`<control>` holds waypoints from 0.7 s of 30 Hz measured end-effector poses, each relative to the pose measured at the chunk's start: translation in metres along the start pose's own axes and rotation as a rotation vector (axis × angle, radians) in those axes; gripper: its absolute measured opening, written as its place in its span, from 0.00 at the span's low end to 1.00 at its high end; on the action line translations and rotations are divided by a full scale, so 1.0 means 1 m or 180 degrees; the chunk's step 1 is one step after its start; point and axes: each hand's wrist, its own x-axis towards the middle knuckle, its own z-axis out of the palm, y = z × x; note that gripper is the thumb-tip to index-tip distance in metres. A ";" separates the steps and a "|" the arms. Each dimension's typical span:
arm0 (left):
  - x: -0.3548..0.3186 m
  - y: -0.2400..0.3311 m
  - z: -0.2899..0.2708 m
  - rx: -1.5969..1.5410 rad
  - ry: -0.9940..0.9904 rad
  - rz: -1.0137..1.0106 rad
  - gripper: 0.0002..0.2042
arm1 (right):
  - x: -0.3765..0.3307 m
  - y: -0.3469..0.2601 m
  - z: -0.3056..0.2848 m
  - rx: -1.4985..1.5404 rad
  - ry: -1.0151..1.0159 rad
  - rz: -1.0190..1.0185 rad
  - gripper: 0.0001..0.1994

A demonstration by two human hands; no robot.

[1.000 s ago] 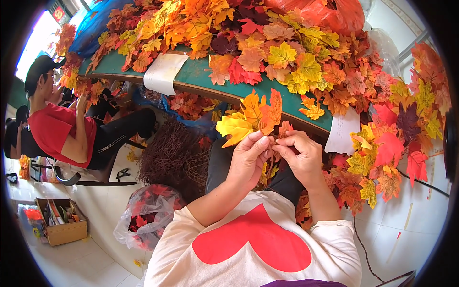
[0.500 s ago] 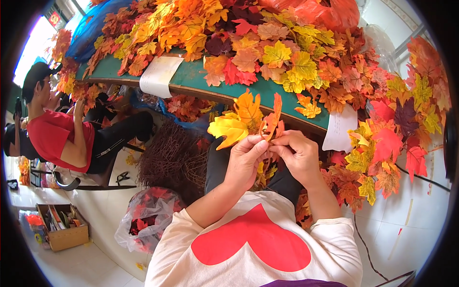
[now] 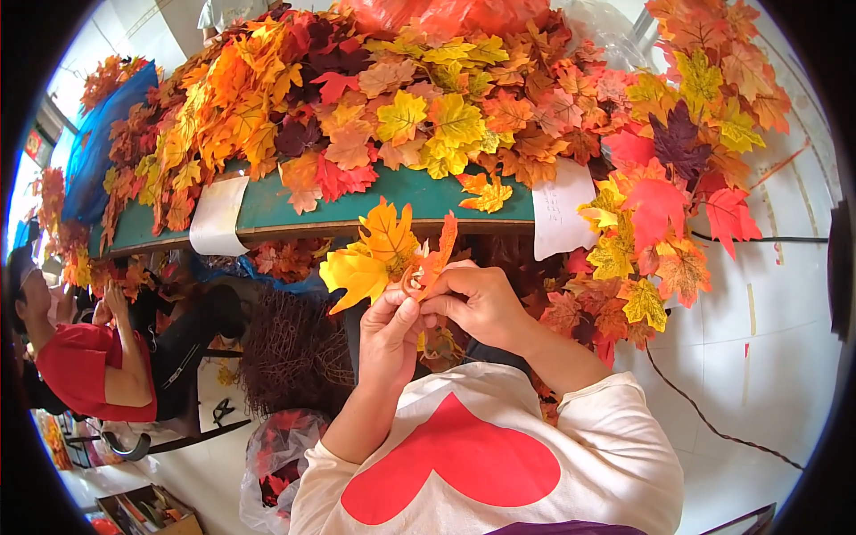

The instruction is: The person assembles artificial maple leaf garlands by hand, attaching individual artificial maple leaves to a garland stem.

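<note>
My left hand (image 3: 389,332) and my right hand (image 3: 479,301) meet in front of my chest, just below the green table's edge (image 3: 392,218). Together they pinch a small sprig of artificial maple leaves (image 3: 379,252), yellow and orange, that fans up and to the left from my fingertips. An orange leaf (image 3: 440,252) stands on edge between the two thumbs. The sprig's stem is hidden inside my fingers. I wear a white shirt with a red heart.
The green table holds a big heap of artificial autumn leaves (image 3: 374,98); more leaves (image 3: 660,214) hang at the right. A bundle of brown twigs (image 3: 290,348) and a plastic bag of leaves (image 3: 276,450) lie at lower left. A person in a red shirt (image 3: 89,366) sits at left.
The view has swung, so the table and leaf heap fill more of the picture. My hands stay together on the sprig; the orange leaf has turned more edge-on.
</note>
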 end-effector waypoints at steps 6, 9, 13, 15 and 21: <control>-0.010 0.003 0.003 -0.0224 -0.0027 -0.0196 0.03 | -0.005 -0.003 -0.002 0.0285 -0.0029 0.0039 0.05; -0.008 0.001 -0.001 0.0049 -0.0221 -0.0088 0.03 | -0.006 -0.005 -0.002 0.0653 -0.0044 0.0312 0.04; -0.003 -0.001 -0.004 0.0224 -0.0299 -0.0125 0.03 | -0.008 0.001 -0.001 0.0844 -0.0100 0.0408 0.04; 0.002 -0.004 -0.010 -0.0021 -0.0151 -0.0316 0.04 | -0.006 0.007 -0.001 0.0954 -0.0172 0.0583 0.04; 0.006 -0.004 -0.006 -0.0132 0.0107 -0.0330 0.10 | -0.002 0.020 -0.003 0.1540 -0.0450 0.0891 0.04</control>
